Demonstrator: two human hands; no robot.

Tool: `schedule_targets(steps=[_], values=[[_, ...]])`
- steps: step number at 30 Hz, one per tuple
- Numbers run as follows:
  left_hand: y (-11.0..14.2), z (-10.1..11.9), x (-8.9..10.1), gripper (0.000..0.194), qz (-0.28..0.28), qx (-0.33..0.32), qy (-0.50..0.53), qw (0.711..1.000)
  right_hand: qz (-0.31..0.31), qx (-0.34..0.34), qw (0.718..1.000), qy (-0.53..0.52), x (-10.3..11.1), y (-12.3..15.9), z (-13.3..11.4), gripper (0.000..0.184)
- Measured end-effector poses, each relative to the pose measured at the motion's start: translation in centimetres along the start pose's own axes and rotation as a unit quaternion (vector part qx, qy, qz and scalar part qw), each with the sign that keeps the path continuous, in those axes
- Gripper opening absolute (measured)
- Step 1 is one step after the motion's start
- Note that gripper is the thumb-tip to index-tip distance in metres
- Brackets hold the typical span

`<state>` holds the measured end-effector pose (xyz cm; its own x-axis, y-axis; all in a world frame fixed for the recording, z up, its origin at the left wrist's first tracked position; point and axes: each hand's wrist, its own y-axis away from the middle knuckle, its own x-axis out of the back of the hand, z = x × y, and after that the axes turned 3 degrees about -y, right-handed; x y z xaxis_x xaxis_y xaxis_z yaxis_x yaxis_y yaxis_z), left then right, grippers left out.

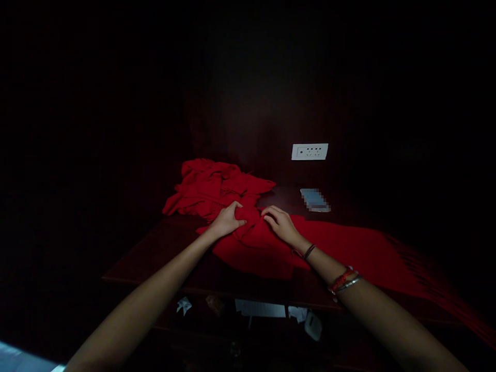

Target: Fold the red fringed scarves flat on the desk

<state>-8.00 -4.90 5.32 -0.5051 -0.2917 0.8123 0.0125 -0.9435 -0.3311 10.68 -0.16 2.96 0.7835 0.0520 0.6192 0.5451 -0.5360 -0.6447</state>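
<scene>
Left hand (227, 221) grasps, right hand (283, 227) pinches the red cloth (349, 245), bunched between them. Its long axis runs rightward across the tabletop (151, 250); right hand nearer the fringe (420, 274).

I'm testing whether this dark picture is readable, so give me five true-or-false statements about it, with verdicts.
1. The left hand and right hand both touch the red fringed scarf. True.
2. The red bracelet is on the left arm. False: it is on the right arm.
3. The wall socket panel is white. True.
4. The crumpled heap of red cloth lies nearer the person than the hands. False: it lies beyond them.
5. A white sheet shows below the tabletop's front edge. True.
</scene>
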Motion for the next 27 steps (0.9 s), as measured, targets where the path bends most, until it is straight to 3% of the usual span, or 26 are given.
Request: schedule_targets(steps=[4, 7, 11, 13, 17, 18, 20, 23, 27], values=[[-0.5, 1.0, -0.4, 0.029, 0.002, -0.052, -0.045, 0.998, 0.035, -0.023, 0.999, -0.006, -0.2, 0.0, -0.4, 0.018], [-1.0, 0.9, -1.2, 0.028, -0.048, -0.105, 0.020, 0.993, 0.030, -0.015, 0.999, -0.007, -0.4, -0.6, -0.5, 0.019], [-1.9, 0.8, -2.9, 0.028, -0.124, -0.015, 0.185, 0.975, 0.009, 0.011, 1.000, 0.005, 0.2, -1.8, -0.1, 0.017], [-2.1, 1.0, -3.3, 0.026, -0.113, 0.031, 0.201, 0.973, -0.019, 0.026, 0.999, 0.017, 0.7, -2.4, 0.2, 0.014], [-1.5, 0.9, -2.9, 0.024, 0.016, 0.011, 0.100, 0.995, -0.056, 0.032, 0.997, 0.050, 1.5, -2.9, 0.2, 0.013], [-1.2, 0.8, -2.6, 0.022, 0.028, 0.000, 0.089, 0.996, -0.061, 0.034, 0.996, 0.060, 1.6, -3.0, 0.2, 0.013], [-0.5, 0.7, -2.2, 0.012, -0.017, -0.007, 0.124, 0.992, -0.081, 0.040, 0.993, 0.078, 1.6, -3.2, 0.0, 0.013], [0.0, 0.7, -1.9, 0.006, -0.111, 0.044, 0.258, 0.959, -0.119, 0.048, 0.987, 0.097, 1.5, -3.6, -0.2, 0.014], [-0.7, 1.3, -1.8, 0.023, -0.099, 0.180, 0.394, 0.896, -0.166, 0.044, 0.977, 0.129, 1.5, -4.4, -0.4, 0.015]])
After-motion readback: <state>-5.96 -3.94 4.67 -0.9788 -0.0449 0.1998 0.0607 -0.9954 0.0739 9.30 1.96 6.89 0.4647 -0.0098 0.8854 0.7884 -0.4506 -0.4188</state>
